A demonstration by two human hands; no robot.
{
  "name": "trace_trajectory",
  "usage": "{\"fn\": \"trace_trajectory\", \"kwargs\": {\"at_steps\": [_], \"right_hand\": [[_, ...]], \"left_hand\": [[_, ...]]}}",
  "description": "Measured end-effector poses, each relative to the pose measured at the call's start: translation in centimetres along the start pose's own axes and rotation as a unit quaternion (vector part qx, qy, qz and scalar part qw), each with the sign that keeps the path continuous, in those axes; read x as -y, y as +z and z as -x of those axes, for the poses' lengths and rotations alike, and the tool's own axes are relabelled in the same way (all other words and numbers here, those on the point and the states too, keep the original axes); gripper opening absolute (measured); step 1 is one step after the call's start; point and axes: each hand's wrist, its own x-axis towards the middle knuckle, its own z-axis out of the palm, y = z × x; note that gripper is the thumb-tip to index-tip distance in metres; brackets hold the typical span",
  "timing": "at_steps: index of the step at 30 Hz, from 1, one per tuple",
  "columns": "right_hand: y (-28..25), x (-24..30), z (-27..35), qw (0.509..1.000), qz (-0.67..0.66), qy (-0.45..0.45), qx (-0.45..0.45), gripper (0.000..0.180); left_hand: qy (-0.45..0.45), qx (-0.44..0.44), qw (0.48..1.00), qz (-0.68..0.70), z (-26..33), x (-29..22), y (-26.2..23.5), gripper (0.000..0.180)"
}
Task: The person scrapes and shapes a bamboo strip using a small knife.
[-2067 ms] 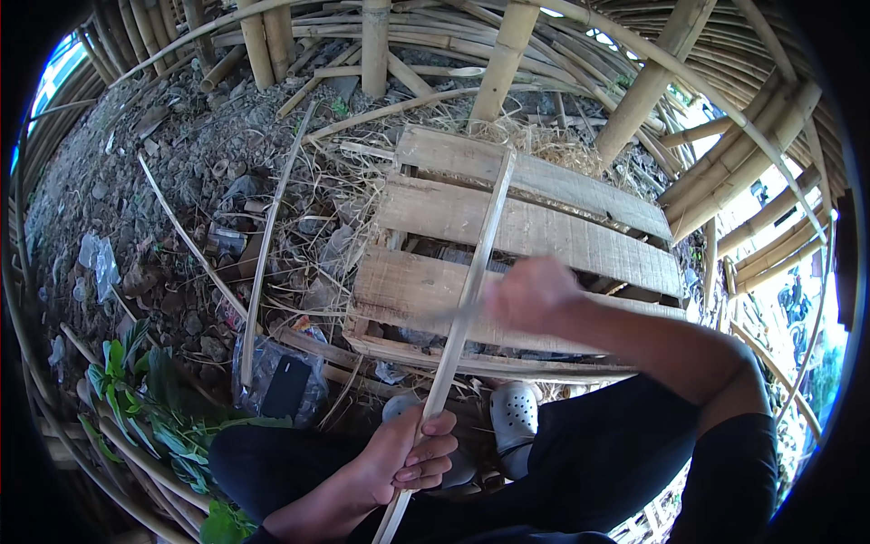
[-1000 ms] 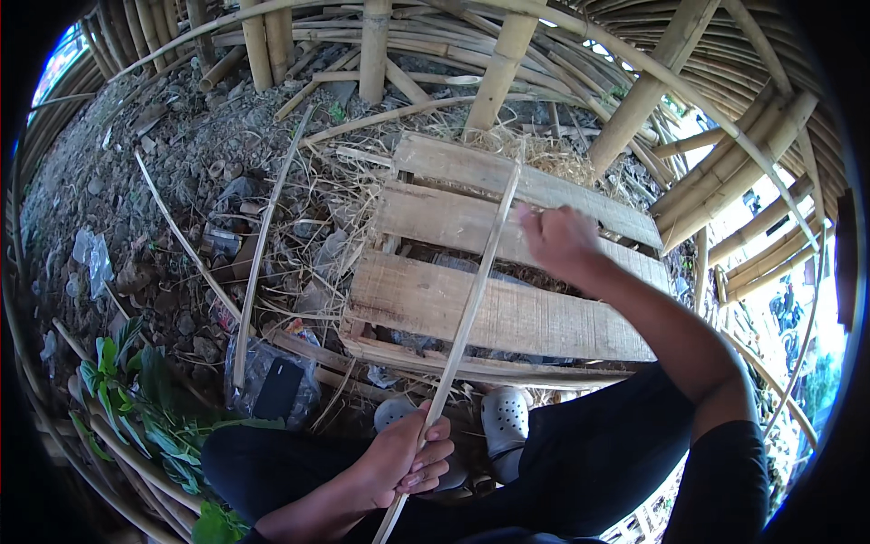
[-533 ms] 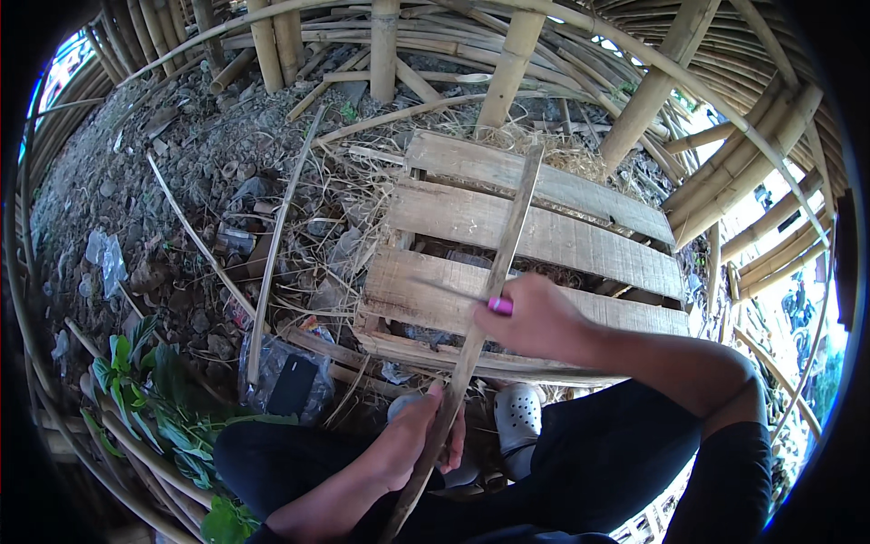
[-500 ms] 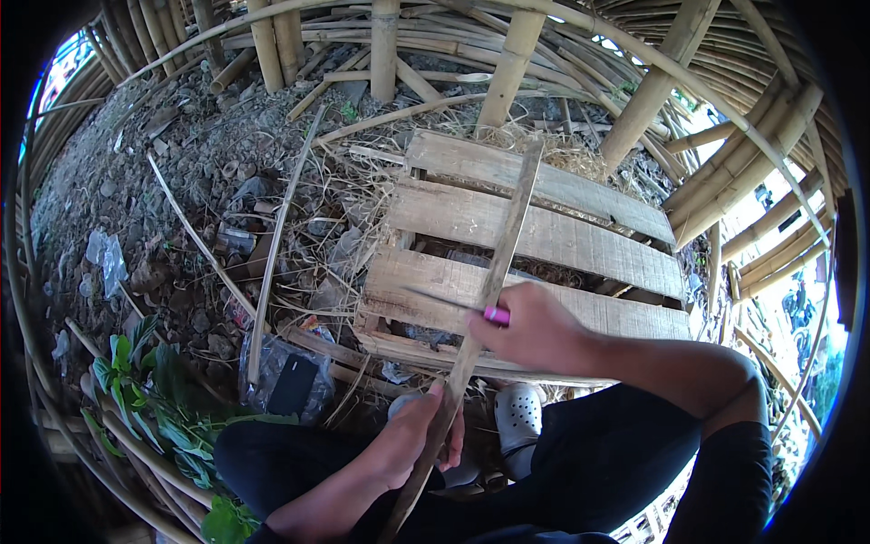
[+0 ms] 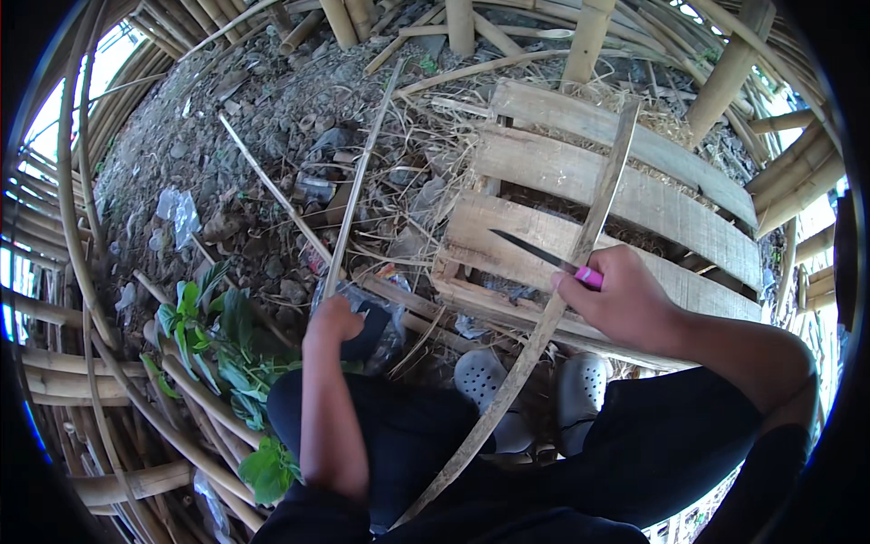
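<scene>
My right hand (image 5: 625, 295) is closed around the pink handle of a knife (image 5: 535, 251), its dark blade pointing left. The thumb rests against a long flat bamboo slat (image 5: 517, 381), which runs from my lap up across the wooden pallet (image 5: 535, 168). Over on the left, my left hand (image 5: 333, 323) is curled closed over the lower end of a thin bamboo strip (image 5: 364, 168) on the ground. That end of the strip is hidden by the fingers. A black phone (image 5: 370, 328) lies on clear plastic right beside this hand.
Rubble-strewn ground (image 5: 263, 100) spreads out on the left, with another thin strip (image 5: 272, 186) and a scrap of plastic (image 5: 178, 213). A leafy green plant (image 5: 237, 340) is near my left forearm. Bamboo poles (image 5: 459, 29) stand behind the pallet. Grey clogs (image 5: 483, 381) are below it.
My left hand has let go of the slat and moved left to the thin strip near the phone. The right hand keeps the knife at the slat. The view has shifted left.
</scene>
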Motion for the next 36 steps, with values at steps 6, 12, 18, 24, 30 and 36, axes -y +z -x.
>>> {"fn": "trace_trajectory", "kwargs": {"at_steps": [6,12,18,24,30,36], "right_hand": [[-1.1,-0.2,0.7,1.000,-0.002,-0.014,-0.015,0.046],[-1.6,0.1,1.3,0.999,0.015,-0.045,-0.018,0.047],[-2.1,-0.2,1.5,0.998,0.029,-0.062,-0.006,0.049],[-2.2,-0.2,1.6,0.999,0.028,-0.046,0.010,0.049],[-2.0,-0.4,1.4,0.999,0.014,-0.034,0.014,0.048],[-2.1,-0.3,1.2,0.999,0.015,-0.033,0.020,0.048]], "left_hand": [[-0.143,0.093,0.985,-0.024,-4.2,-2.7,5.6,0.057],[-0.235,0.064,0.969,-0.044,-4.2,-2.2,10.6,0.083],[-0.189,0.017,0.982,-0.003,-4.0,-1.6,9.6,0.083],[-0.171,-0.103,0.977,0.081,-2.7,-1.9,4.7,0.069],[-0.096,-0.088,0.906,0.401,-2.3,-2.2,1.1,0.069],[0.218,0.133,0.578,0.775,-1.4,-4.2,0.4,0.069]]}}
